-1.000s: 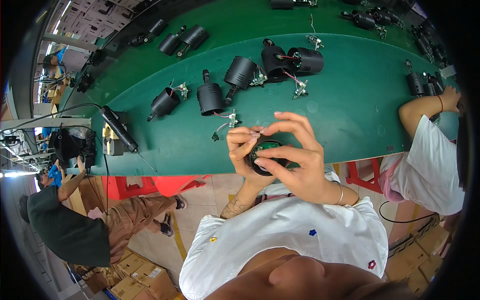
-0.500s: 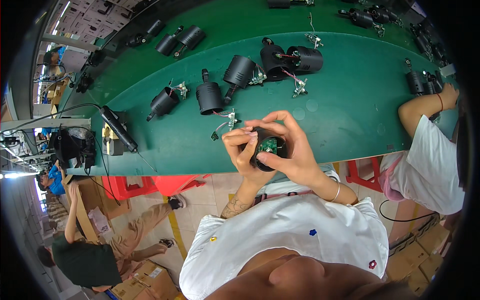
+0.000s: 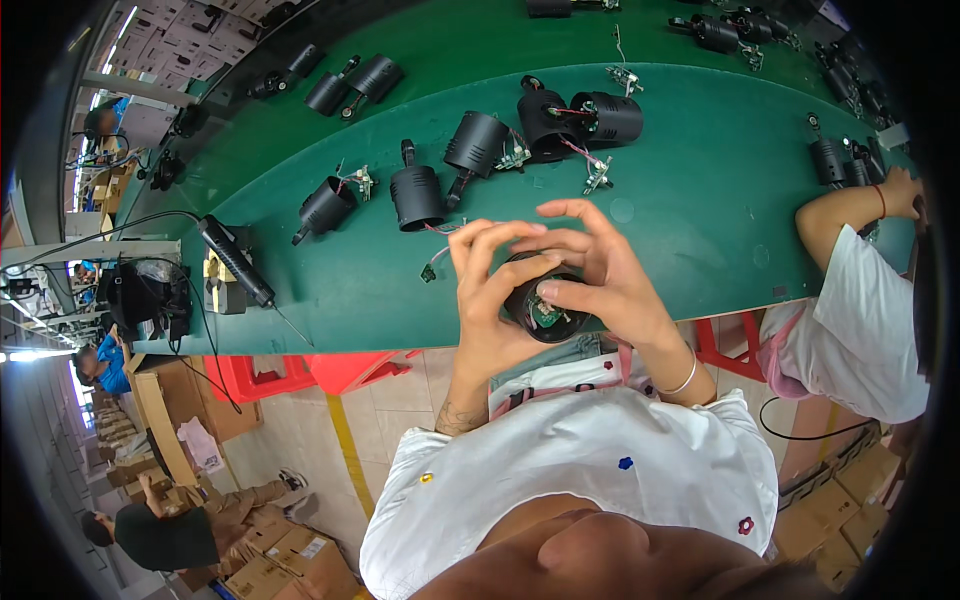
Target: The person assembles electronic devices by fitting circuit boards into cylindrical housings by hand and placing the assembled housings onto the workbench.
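Observation:
Both my hands hold a black cylindrical housing [image 3: 568, 330] just off the table's near edge, its open end facing up. Inside it a small green circuit board [image 3: 545, 316] with pale parts shows, partly hidden by my fingers. My left hand [image 3: 492, 290] is closed around the housing's left side, with a finger over the rim. On the right side, my right hand [image 3: 625, 290] grips it, with the thumb reaching over the opening onto the board. Beyond the hands lies a similar housing [image 3: 416, 196] with wires and a small board [image 3: 429, 272].
More black housings [image 3: 478, 140] with wired boards lie across the green table [image 3: 690, 200]. On the left a corded electric screwdriver [image 3: 235, 262] rests on a stand. A co-worker's arm [image 3: 850, 215] works at the right. Red stools [image 3: 345, 370] stand beneath the table edge.
My hands and the housing have shifted slightly right and the housing has turned. My left fingers now reach further over its rim. A person on the left has moved farther away.

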Action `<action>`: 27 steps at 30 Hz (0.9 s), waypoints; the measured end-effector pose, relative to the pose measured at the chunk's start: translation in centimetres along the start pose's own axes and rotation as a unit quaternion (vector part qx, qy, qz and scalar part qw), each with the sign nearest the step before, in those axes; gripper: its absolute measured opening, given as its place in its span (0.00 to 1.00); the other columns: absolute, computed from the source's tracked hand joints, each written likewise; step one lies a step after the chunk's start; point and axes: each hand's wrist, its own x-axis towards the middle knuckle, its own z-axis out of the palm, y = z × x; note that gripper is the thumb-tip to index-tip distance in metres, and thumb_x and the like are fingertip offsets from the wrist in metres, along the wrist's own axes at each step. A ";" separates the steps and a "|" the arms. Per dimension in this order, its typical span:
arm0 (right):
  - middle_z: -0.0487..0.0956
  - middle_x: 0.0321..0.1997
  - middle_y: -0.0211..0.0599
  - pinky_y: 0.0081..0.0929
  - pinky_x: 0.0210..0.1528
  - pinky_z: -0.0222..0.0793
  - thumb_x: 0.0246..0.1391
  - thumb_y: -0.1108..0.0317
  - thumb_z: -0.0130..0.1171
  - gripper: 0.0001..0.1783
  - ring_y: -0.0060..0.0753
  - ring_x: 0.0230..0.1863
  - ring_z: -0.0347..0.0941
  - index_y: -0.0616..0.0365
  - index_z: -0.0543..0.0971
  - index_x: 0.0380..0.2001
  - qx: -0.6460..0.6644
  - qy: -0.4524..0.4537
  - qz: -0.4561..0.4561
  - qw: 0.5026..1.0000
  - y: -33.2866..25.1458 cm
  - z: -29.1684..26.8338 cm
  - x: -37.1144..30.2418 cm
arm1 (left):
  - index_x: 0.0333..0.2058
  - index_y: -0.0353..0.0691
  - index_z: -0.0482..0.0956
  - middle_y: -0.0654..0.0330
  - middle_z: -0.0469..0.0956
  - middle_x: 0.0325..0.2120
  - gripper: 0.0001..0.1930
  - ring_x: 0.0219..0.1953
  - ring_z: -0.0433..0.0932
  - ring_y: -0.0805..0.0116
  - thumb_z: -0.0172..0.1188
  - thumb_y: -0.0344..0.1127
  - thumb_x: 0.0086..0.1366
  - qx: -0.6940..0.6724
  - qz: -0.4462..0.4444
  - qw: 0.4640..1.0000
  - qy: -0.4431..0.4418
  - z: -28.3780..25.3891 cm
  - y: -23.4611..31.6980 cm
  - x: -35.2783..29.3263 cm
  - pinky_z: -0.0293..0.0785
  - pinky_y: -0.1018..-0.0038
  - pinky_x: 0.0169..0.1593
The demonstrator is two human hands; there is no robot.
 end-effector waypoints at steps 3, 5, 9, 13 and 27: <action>0.75 0.53 0.46 0.25 0.45 0.73 0.41 0.82 0.66 0.37 0.32 0.48 0.74 0.57 0.60 0.54 0.006 0.043 -0.030 0.999 -0.1 -0.2 0.1 | 0.52 0.47 0.69 0.56 0.69 0.51 0.35 0.51 0.66 0.53 0.69 0.32 0.42 -0.069 -0.058 0.995 0.040 0.1 1.1 0.0 0.63 0.59 0.56; 0.74 0.53 0.47 0.26 0.45 0.75 0.41 0.83 0.66 0.38 0.33 0.48 0.74 0.57 0.59 0.54 0.000 0.111 -0.088 0.990 -0.1 -0.2 0.1 | 0.55 0.47 0.67 0.55 0.70 0.51 0.36 0.52 0.65 0.53 0.67 0.31 0.43 -0.079 -0.037 0.994 0.070 0.4 1.6 -1.0 0.62 0.59 0.56; 0.74 0.53 0.47 0.29 0.46 0.76 0.40 0.83 0.67 0.39 0.34 0.48 0.74 0.56 0.58 0.54 -0.028 0.188 -0.156 0.969 -0.3 0.1 0.2 | 0.59 0.42 0.64 0.50 0.68 0.56 0.38 0.55 0.63 0.51 0.64 0.30 0.45 -0.009 -0.013 0.996 0.084 1.8 2.0 -2.3 0.59 0.59 0.57; 0.72 0.54 0.49 0.32 0.49 0.75 0.39 0.84 0.66 0.40 0.37 0.49 0.73 0.56 0.57 0.54 -0.073 0.238 -0.219 0.943 -0.5 0.5 0.2 | 0.60 0.38 0.60 0.45 0.63 0.60 0.40 0.58 0.61 0.49 0.63 0.30 0.46 0.086 -0.006 0.994 0.061 3.0 2.2 -3.1 0.58 0.58 0.60; 0.68 0.58 0.58 0.33 0.51 0.75 0.33 0.85 0.67 0.41 0.46 0.53 0.72 0.53 0.56 0.49 -0.303 0.293 -0.448 0.788 0.5 -1.2 0.8 | 0.66 0.34 0.44 0.44 0.51 0.67 0.54 0.69 0.48 0.50 0.62 0.50 0.44 -0.452 -0.139 0.881 -0.013 4.7 2.0 -2.6 0.38 0.53 0.69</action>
